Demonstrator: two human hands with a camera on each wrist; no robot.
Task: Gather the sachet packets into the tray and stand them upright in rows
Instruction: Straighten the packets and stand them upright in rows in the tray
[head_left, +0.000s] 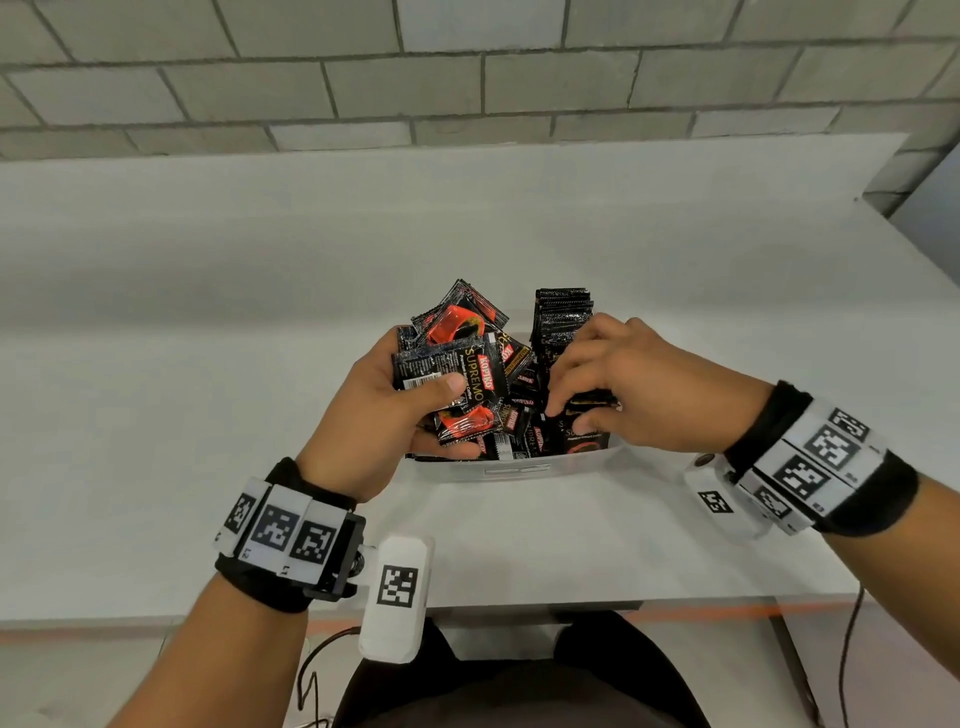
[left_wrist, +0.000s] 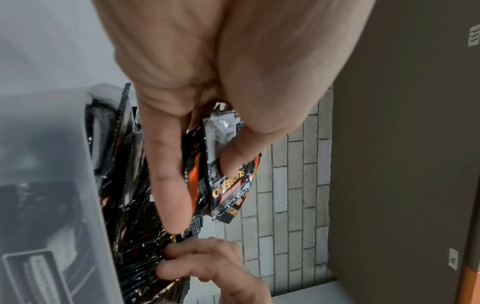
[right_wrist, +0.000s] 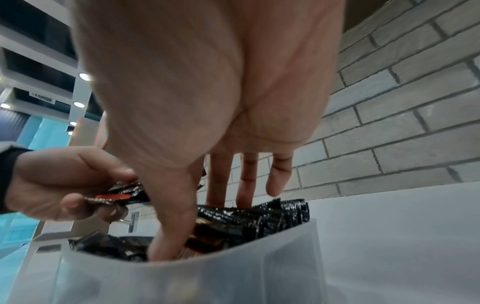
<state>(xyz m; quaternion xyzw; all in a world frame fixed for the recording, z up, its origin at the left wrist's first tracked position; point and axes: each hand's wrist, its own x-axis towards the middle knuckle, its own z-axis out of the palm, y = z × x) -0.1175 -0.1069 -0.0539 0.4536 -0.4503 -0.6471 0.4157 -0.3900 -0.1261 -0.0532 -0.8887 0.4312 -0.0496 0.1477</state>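
Left fingers (head_left: 447, 387) clamp flat sachet bundle (head_left: 449, 358); right fingers (head_left: 563, 387) pinch upright sachets (head_left: 563, 317).

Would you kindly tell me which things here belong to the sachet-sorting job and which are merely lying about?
Job:
- left hand gripping a bundle of sachets
- right hand among the upright row
- tray

Lying about:
- table
- cables

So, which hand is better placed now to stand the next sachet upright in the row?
Probably the right hand: its fingers already reach into the tray, beside the upright row on that side. The left hand is full, gripping a loose bundle of sachets, so it is better used to feed them.
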